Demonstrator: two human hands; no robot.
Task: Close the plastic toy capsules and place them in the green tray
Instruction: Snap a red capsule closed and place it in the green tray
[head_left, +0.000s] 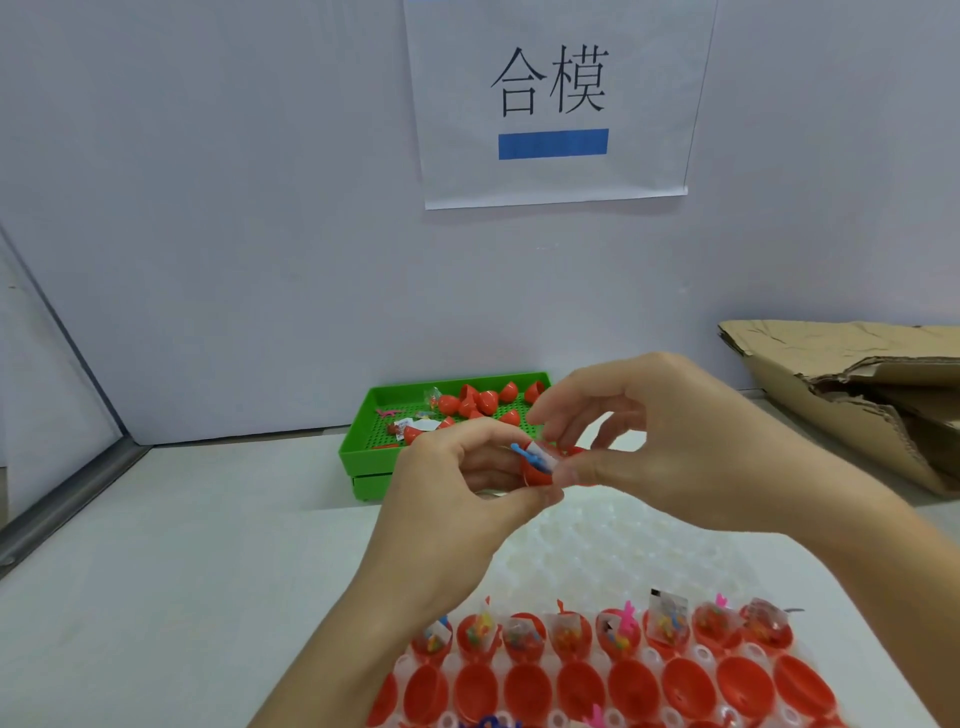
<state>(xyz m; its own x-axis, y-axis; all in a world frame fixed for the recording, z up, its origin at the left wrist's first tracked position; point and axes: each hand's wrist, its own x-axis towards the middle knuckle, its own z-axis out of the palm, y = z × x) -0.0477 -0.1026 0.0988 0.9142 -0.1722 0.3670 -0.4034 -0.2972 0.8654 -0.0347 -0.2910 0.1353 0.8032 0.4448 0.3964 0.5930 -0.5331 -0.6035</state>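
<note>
My left hand (467, 478) grips a red capsule half (535, 473) with a blue toy and a small packet sticking out of it. My right hand (660, 436) meets it from the right, fingers pinching at the packet and at a second red piece (579, 453), mostly hidden. Both hands hover above the table, in front of the green tray (363, 441), which holds several red capsules (488, 400) and loose toy bits. Near the bottom, a clear blister sheet (597, 551) carries a row of filled red halves (571, 636) and a row of empty red halves (634, 686).
A crumpled cardboard box (857, 384) lies at the right against the wall. A paper sign (550, 98) hangs on the white wall behind the tray. A metal frame edge (67, 493) runs along the left side of the white table.
</note>
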